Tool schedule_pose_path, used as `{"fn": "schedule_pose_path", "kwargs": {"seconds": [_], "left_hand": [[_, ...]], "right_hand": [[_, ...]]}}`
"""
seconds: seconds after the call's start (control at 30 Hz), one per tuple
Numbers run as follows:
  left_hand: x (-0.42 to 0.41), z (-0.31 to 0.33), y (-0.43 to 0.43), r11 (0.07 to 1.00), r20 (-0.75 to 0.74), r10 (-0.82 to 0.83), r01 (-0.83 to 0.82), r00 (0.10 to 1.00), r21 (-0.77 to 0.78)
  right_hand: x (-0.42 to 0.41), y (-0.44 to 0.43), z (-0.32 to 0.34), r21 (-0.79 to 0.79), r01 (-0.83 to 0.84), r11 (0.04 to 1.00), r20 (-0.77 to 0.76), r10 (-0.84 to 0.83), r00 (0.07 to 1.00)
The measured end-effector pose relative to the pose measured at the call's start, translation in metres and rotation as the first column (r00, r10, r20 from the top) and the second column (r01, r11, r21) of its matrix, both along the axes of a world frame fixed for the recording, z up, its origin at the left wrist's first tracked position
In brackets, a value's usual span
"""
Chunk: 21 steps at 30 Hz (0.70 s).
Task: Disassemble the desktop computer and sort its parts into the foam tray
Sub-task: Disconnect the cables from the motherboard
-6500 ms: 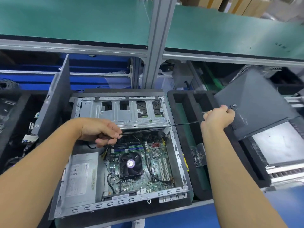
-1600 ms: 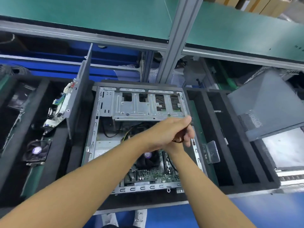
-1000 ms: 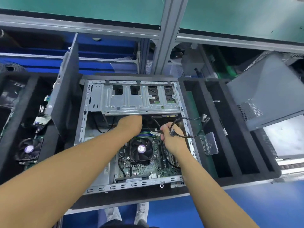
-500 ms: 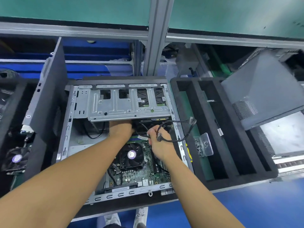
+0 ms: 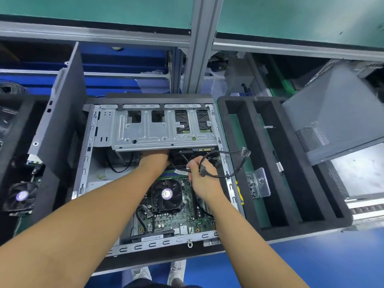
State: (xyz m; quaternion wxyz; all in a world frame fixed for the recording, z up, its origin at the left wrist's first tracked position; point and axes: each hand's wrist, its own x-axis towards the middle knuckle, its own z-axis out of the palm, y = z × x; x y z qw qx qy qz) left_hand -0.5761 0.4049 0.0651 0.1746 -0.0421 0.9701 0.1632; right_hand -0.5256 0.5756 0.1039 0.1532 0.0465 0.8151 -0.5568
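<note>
Across the middle of the frame lies the opened computer case (image 5: 158,173), its side off and its insides facing up. To its right sits the black foam tray (image 5: 288,229) with long, narrow slots, and at the far right a grey side panel (image 5: 336,113) leans over the tray's edge. Another grey panel (image 5: 60,125) stands upright at the left of the case. Inside the case, a silver metal drive cage (image 5: 162,129) spans the upper part, and the green circuit board (image 5: 176,215) fills the lower right, with a round black fan (image 5: 166,194) at its centre. Both bare arms reach in from the bottom of the frame. The left hand (image 5: 154,160) goes under the lower edge of the drive cage; its fingers are hidden, so its grip cannot be told. The right hand (image 5: 202,179) is closed around a bundle of black cables (image 5: 234,169), which loops out over the case's right wall toward the tray. A small clear plastic box (image 5: 259,182) rests in the tray's leftmost slot, just beside the case.
</note>
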Motion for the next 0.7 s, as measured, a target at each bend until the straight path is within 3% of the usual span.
{"fn": "schedule_pose_path", "kwargs": {"seconds": [0.3, 0.47, 0.7], "left_hand": [[0.0056, 0.0025, 0.0021, 0.996, -0.009, -0.084, 0.084, 0.996, -0.025], [0.0061, 0.001, 0.0042, 0.998, 0.009, -0.062, 0.062, 0.998, -0.004], [0.0045, 0.0036, -0.0013, 0.995, 0.03, -0.099, 0.099, 0.995, 0.011]], "right_hand": [[0.0009, -0.0013, 0.0007, 0.022, 0.032, 0.999, -0.039, -0.031, 0.999], [0.0044, 0.0005, 0.0022, 0.161, -0.119, 0.98, -0.084, 0.133, 0.988], [0.0022, -0.0002, 0.0078, -0.011, 0.023, 1.0, -0.01, -0.023, 1.0]]}}
